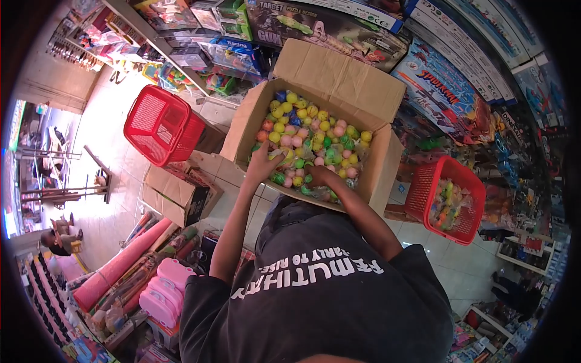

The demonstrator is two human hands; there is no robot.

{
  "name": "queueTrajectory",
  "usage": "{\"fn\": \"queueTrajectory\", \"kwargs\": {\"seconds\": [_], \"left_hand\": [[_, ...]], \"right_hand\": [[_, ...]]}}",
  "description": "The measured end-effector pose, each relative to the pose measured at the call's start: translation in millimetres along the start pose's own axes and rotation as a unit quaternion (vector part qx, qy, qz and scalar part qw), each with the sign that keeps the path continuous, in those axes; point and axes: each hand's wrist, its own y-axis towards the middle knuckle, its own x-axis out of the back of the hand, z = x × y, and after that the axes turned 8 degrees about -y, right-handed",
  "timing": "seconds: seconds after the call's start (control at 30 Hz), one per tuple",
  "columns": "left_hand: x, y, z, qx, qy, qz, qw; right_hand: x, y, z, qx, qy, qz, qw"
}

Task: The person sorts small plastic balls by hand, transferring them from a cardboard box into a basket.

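An open cardboard box [339,57] stands before me with its flaps spread. It is filled with small balls [311,124] in yellow, pink, green, orange and blue, many in clear plastic wrapping. My left hand [264,162] reaches over the box's left side and rests on the balls, its thumb apart from the fingers. Lower down near the middle, my right hand [321,175] is in among the balls at the front, with its fingertips partly hidden. Whether it holds a ball cannot be made out.
An empty red basket [190,130] stands at the left, above a cardboard carton [172,193]. Another red basket [423,187] with wrapped items is at the right. Toy boxes [436,85] line the back. A person [59,241] sits far left.
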Motion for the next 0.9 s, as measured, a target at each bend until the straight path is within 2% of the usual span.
{"fn": "queueTrajectory", "kwargs": {"seconds": [0.2, 0.5, 0.6, 0.67, 0.7, 0.77, 0.8, 0.87, 0.9], "left_hand": [[-1, -4, -1, -0.019, 0.007, 0.037, 0.999], [3, -5, -7, -0.033, -0.005, 0.052, 0.998], [1, -5, -2, -0.056, -0.008, 0.056, 0.997], [3, -4, -1, -0.072, -0.007, 0.058, 0.996], [3, -4, -2, -0.076, -0.015, 0.055, 0.995], [0, -5, -4, -0.083, -0.029, 0.060, 0.994], [0, -5, -5, -0.080, -0.044, 0.053, 0.994], [-2, -6, -9, -0.081, -0.061, 0.048, 0.994], [-3, -8, -11, -0.059, -0.094, 0.060, 0.992]], "right_hand": [[-14, -2, -5, -0.023, 0.034, -0.072, 0.997], [-1, -14, 17, -0.021, 0.048, -0.006, 0.999], [5, -31, 20, -0.006, 0.067, -0.046, 0.997], [4, -45, 18, 0.053, 0.125, -0.155, 0.979], [6, -55, 24, 0.047, 0.126, -0.160, 0.978], [18, -85, 40, 0.009, 0.239, -0.266, 0.934], [21, -95, 46, 0.003, 0.238, -0.270, 0.933], [25, -109, 58, 0.035, 0.350, -0.346, 0.870], [32, -120, 68, 0.033, 0.349, -0.351, 0.868]]}}
